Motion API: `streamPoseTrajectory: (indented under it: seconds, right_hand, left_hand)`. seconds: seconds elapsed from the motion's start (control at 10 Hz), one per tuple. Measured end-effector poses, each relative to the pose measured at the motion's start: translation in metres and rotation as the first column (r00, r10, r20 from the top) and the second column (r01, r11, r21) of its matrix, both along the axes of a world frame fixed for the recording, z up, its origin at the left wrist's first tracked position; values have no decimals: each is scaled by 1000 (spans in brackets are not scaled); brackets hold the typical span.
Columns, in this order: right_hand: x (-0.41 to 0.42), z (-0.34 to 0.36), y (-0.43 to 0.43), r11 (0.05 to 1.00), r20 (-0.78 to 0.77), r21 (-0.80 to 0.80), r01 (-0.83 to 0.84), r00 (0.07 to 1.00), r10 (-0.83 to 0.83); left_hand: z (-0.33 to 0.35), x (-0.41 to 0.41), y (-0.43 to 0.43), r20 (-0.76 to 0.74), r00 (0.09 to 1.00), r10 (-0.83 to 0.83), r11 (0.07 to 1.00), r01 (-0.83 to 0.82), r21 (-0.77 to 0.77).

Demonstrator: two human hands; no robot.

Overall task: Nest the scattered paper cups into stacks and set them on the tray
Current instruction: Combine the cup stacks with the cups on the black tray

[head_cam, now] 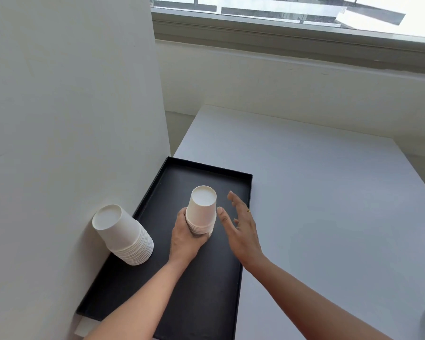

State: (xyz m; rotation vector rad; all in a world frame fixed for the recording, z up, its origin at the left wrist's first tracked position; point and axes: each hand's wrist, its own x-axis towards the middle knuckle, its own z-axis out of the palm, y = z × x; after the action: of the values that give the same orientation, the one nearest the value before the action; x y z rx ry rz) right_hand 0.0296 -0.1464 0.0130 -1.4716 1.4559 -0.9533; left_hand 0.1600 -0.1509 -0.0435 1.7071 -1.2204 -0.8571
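White tabletop point(317, 204) fills the right of the frame, with a window point(280, 11) along the top and a wall point(59, 119) at the left. On the black tray point(206, 303), at lower centre, the left hand point(185, 238) curls its fingers round the base of a short stack of upturned paper cups point(203, 207). The right hand point(243, 231) hovers just beside it, fingers spread and holding nothing. A taller cup stack point(123, 235) stands at the tray's left edge, against the wall.
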Motion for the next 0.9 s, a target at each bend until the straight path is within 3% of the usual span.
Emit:
streamPoseTrajectory:
  seconds: [0.5,0.9]
  right_hand:
    - [-21,-31,0,981,-329,182,-61,937,119]
    - [-29,-41,1,978,-365,204,-47,923,120]
  left_hand:
    - [0,35,-33,-3,943,333,943,-333,3]
    - [-7,42,-54,-83,811,580,814,-579,29]
